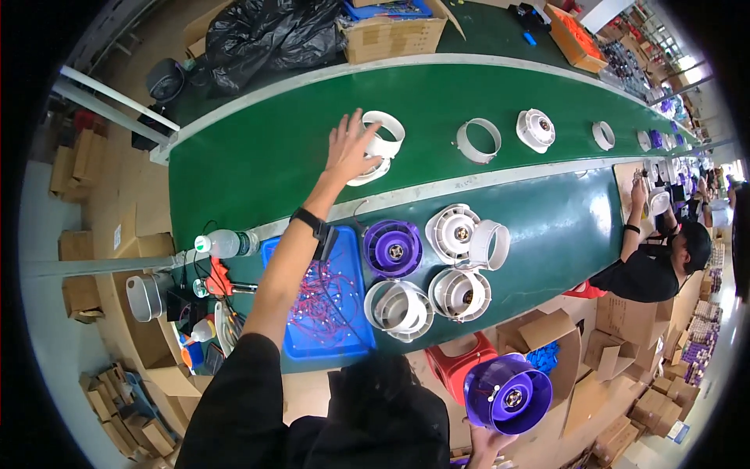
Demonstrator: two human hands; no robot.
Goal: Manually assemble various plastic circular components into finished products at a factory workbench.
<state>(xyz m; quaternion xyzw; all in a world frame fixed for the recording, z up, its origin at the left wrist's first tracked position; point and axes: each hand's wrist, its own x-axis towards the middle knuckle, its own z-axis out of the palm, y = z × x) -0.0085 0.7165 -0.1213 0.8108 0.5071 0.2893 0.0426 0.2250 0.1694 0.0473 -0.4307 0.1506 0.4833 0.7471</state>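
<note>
My left hand [351, 148] is over the green belt with its fingers spread, right beside a white ring [385, 134] and a white round housing [370, 173]. Whether the fingers touch them I cannot tell. At the lower right, my right hand [488, 442] grips a purple fan housing [509, 395] from below, near a red stool [453, 367]. Between my arms, another purple housing [393, 248] lies on the bench, with several white housings [461, 295] and a white ring [489, 245] to its right.
A blue tray [336, 344] of red and blue wires lies under my left forearm. A plastic bottle [226, 244] and an orange-handled tool [219, 277] are left of it. More white parts [536, 130] stand along the belt. A co-worker [656, 262] sits at the right, beyond cardboard boxes [547, 332].
</note>
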